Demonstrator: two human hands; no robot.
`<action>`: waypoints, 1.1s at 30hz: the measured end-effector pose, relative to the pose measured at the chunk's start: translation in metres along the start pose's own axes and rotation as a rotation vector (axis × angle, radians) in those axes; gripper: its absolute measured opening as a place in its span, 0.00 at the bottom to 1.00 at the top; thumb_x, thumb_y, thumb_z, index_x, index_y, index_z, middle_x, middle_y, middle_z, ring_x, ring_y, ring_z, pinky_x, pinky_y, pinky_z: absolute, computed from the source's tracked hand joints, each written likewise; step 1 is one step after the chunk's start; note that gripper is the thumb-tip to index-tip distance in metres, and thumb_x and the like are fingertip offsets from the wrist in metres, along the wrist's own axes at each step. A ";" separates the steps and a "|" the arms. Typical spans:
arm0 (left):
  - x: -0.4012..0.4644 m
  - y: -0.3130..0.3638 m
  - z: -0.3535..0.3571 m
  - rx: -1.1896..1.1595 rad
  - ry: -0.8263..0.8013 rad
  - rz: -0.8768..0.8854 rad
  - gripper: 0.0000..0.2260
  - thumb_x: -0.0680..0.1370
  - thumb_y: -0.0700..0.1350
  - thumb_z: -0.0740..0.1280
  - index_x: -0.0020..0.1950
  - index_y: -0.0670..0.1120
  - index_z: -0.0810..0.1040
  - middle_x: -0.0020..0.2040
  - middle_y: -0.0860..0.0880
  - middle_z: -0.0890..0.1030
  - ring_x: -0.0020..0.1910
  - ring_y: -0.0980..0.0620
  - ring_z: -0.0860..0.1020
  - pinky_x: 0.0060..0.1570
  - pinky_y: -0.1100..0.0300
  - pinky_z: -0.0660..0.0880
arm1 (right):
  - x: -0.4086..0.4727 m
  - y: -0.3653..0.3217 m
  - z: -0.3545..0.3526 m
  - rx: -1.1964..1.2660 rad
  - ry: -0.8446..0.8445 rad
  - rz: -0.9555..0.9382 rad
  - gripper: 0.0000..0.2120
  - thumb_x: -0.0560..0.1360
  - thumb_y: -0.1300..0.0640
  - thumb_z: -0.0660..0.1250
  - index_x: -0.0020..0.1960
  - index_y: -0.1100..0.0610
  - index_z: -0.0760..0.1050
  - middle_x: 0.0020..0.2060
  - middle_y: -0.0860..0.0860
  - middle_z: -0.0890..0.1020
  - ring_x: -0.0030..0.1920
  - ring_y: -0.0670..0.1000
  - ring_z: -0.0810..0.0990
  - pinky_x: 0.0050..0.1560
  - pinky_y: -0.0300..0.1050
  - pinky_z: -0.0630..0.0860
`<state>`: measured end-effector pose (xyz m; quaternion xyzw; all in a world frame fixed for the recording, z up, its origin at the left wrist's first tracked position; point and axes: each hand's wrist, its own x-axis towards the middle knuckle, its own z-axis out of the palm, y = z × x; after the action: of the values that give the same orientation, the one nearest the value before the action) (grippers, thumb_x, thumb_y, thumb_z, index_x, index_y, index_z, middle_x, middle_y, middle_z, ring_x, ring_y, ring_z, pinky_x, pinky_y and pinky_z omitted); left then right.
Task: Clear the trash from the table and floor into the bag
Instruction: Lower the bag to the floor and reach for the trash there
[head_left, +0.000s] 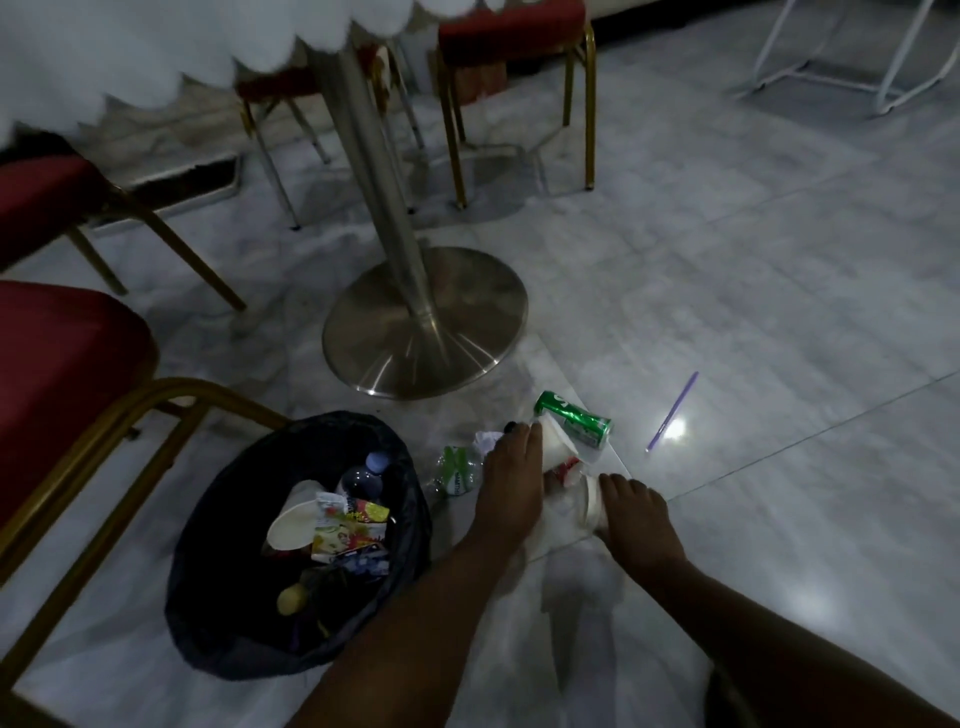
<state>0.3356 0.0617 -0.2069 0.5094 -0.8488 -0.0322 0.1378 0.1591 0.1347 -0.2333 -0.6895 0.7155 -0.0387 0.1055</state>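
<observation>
Glossy grey marble-look floor (727, 270). Black plastic bag (228, 613) sits open, holding a paper cup, a bottle and wrappers. Left hand (511, 478) is palm-down, fingers curled over a white paper cup (558, 449) lying beside a dented green can (574, 418). Right hand (631, 514) clasps a second white cup (589, 501). Crushed clear bottle (457, 470) lies between bag and hands. Thin purple straw (672, 410) lies apart, to the right.
</observation>
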 end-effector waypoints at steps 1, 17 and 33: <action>0.008 -0.005 -0.016 0.057 0.029 0.036 0.30 0.70 0.43 0.68 0.70 0.42 0.62 0.65 0.41 0.73 0.60 0.43 0.74 0.57 0.51 0.74 | 0.001 -0.003 -0.010 0.011 0.031 -0.023 0.32 0.65 0.44 0.74 0.64 0.55 0.70 0.57 0.54 0.78 0.54 0.56 0.76 0.54 0.54 0.73; -0.091 -0.174 -0.289 0.288 -0.048 0.080 0.32 0.68 0.48 0.72 0.69 0.40 0.68 0.63 0.38 0.73 0.52 0.38 0.78 0.49 0.50 0.76 | 0.005 -0.210 -0.126 0.235 0.236 -0.675 0.36 0.59 0.49 0.77 0.64 0.58 0.72 0.56 0.56 0.80 0.53 0.59 0.79 0.55 0.52 0.75; -0.185 -0.231 -0.188 -0.013 -0.221 -0.238 0.33 0.74 0.52 0.68 0.74 0.41 0.60 0.70 0.40 0.67 0.67 0.41 0.68 0.67 0.50 0.65 | 0.003 -0.284 -0.063 -0.007 0.004 -0.902 0.32 0.47 0.56 0.81 0.51 0.55 0.80 0.45 0.53 0.84 0.42 0.56 0.83 0.41 0.47 0.81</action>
<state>0.6656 0.1284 -0.1082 0.5988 -0.7922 -0.1098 0.0423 0.4238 0.1126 -0.1155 -0.9328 0.3436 -0.0797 0.0743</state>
